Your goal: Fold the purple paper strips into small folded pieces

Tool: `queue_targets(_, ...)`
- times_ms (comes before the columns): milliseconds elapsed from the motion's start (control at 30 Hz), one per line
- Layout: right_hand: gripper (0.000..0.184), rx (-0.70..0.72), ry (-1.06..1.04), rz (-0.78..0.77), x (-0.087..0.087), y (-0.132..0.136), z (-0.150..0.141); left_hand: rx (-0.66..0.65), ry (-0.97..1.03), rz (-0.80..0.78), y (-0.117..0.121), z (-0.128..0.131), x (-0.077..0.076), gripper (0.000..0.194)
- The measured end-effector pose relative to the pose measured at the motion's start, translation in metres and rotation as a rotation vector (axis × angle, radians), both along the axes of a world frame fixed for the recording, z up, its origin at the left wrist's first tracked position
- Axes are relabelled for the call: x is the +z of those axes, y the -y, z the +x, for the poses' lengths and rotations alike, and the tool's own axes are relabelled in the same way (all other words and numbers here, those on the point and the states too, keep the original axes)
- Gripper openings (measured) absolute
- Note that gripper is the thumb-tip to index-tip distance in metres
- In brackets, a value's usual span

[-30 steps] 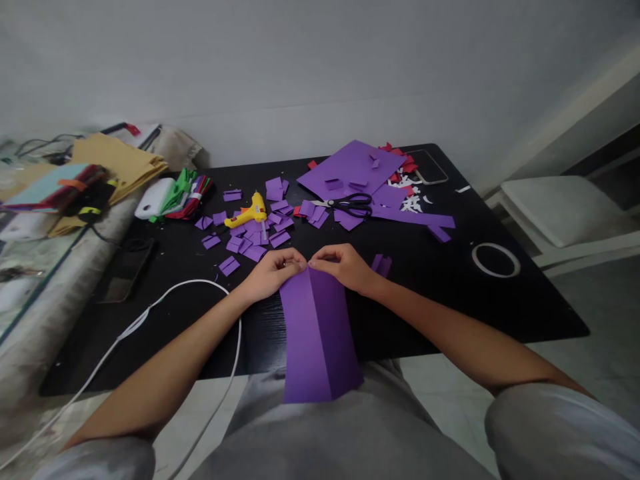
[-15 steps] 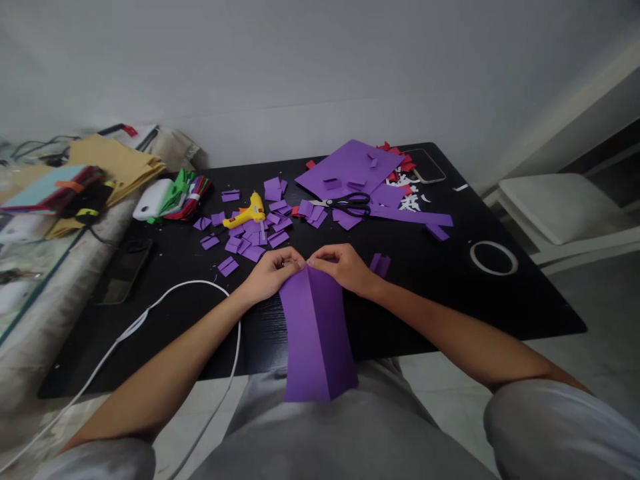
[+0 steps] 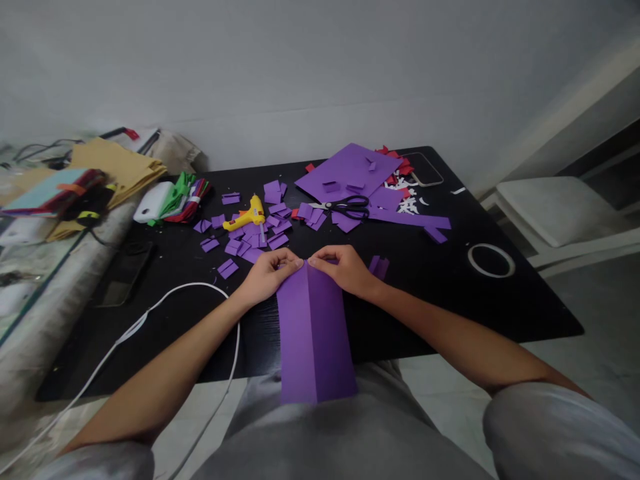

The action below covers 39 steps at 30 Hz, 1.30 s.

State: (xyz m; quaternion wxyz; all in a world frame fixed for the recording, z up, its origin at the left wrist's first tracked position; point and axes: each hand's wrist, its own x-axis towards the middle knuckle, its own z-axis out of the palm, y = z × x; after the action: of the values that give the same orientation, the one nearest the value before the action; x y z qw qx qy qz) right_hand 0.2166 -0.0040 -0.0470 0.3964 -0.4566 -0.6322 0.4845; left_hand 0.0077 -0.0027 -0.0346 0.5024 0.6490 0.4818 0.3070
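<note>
A sheet of purple paper (image 3: 313,340) with a lengthwise crease hangs over the table's front edge, its lower end against my lap. My left hand (image 3: 273,272) pinches its top edge just left of the crease. Close beside it, my right hand (image 3: 345,268) pinches the same edge on the other side. Thumbs lie on top; the fingertips behind the paper are hidden. Beyond my hands are several small folded purple paper pieces (image 3: 277,241), a yellow glue gun (image 3: 247,215) lying among them, and black-handled scissors (image 3: 345,205).
A larger purple sheet (image 3: 345,170) lies at the back, near red scraps (image 3: 400,175) and white shreds (image 3: 409,205). A tape-like ring (image 3: 491,260) is at the right. A white cable (image 3: 190,285) curves past my left forearm. Bundled colored sheets (image 3: 183,198) and a phone (image 3: 123,273) lie left.
The purple sheet has opened out flatter, and its crease now runs straighter down. Both hands keep their pinch at nearly the same spot.
</note>
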Motion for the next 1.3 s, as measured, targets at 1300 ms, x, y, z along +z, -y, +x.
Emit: queue_targets(1300,0.027,-0.041,-0.362,-0.481,0.010,-0.011,0.013,0.323,0.141,0.065,-0.009,-0.011,-0.002,0.054)
